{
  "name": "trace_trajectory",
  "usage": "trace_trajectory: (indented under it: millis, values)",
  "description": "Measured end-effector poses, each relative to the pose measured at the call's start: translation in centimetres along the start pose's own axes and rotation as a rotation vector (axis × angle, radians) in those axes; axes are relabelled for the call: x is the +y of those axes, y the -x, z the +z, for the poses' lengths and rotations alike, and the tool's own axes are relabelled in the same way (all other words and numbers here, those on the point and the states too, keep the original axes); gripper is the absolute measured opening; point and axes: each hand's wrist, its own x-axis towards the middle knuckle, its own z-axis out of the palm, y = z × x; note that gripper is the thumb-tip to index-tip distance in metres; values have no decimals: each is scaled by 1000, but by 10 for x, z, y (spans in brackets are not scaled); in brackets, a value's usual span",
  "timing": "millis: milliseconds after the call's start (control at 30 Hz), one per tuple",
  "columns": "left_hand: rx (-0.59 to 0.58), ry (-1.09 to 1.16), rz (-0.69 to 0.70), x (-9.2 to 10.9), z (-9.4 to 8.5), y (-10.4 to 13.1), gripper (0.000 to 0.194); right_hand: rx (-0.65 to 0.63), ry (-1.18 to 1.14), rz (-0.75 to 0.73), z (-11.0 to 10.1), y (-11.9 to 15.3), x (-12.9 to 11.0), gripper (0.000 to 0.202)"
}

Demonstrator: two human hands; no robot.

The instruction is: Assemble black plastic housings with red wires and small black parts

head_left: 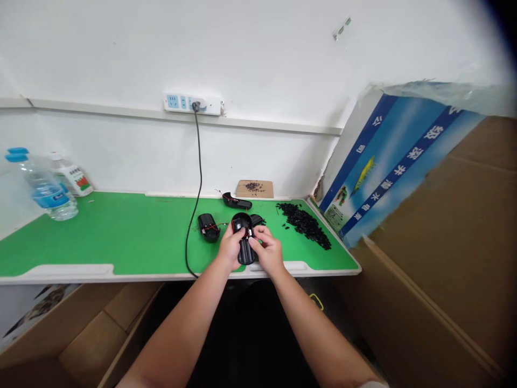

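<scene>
Near the table's front edge, my left hand (231, 248) is closed round the left side of a black plastic housing (246, 252) with red wires inside, its thumb lying over the opening. My right hand (268, 250) pinches at the housing's right side, beside a small white part (250, 233); whether its fingertips hold that part or a wire, I cannot make out. Similar black housings with thin red wires lie around: one to the left (208, 227), another behind (237, 202). A further black piece (256, 220) is partly hidden behind my hands.
A heap of small black parts (304, 224) lies on the green tabletop (133, 231) at right. Cardboard with tiny dark pieces (264, 188) is at the back. A black cable (198, 178) hangs from the power strip (210, 106) across the table. Bottles (52, 196) stand left; large cartons (440, 237) flank right.
</scene>
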Motion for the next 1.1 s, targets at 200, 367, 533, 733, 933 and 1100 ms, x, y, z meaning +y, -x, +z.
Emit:
trace_trajectory:
  millis: [200,367,533,733,933,1100]
  values:
    - [63,1,29,-1,-6,-2,47,73,105,-47,12,3,2,15]
    - [53,33,45,-1,-7,-3,48,119,153,-46,19,8,5,21]
    - [-10,33,77,-2,-6,-1,47,273,234,-39,23,15,7,22]
    - [-20,8,42,-1,-7,3,52,192,44,37,18,13,14,23]
    - [-43,7,16,5,-7,6,55,126,-18,125,15,12,17,35]
    - [-49,16,-7,8,-10,9,54,120,-15,150,20,13,15,41]
